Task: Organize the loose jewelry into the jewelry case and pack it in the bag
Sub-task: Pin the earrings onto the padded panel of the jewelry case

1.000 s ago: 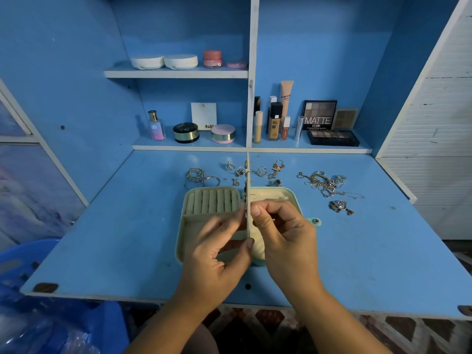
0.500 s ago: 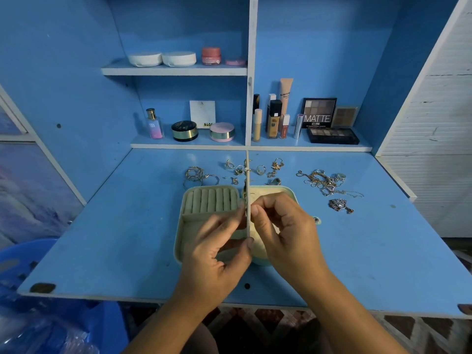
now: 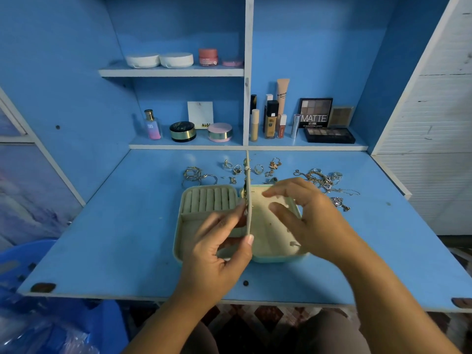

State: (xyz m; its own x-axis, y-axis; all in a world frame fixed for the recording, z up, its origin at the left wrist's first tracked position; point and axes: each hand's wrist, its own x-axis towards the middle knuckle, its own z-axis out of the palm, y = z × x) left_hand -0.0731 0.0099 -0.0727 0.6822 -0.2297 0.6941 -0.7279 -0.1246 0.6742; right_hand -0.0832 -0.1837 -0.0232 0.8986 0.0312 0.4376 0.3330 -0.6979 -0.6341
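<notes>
**Jewelry case open, free right hand nearer to the chains**

Jewelry case (image 3: 275, 259) lies open and flat on the blue desk (image 3: 115, 238), directly in front of the person. Its middle flap (image 3: 247, 218) stands upright on the centre line of the case. The long axis of the flap runs straight away from the person, so only its thin edge can be seen.

The left hand (image 3: 217, 254) holds this flap. The thumb presses the near end of the edge and the fingertips touch the flap higher up, from the left side of the case.

The right hand (image 3: 311, 221) hovers over the right half of the case. Its fingers are spread and a little bent, and they hold nothing that I can see, although the hand is somewhat blurred.

The loose jewelry is all behind the far edge of the case. The chain heap (image 3: 319, 178) is behind its right corner, the rings (image 3: 258, 169) are behind its middle, and the bangles (image 3: 196, 175) are behind its left corner.

In my judgement the next pick belongs to the right hand. It is free, and the chains lie just beyond its fingertips, away from the person. The left hand should only keep the flap upright.
</notes>
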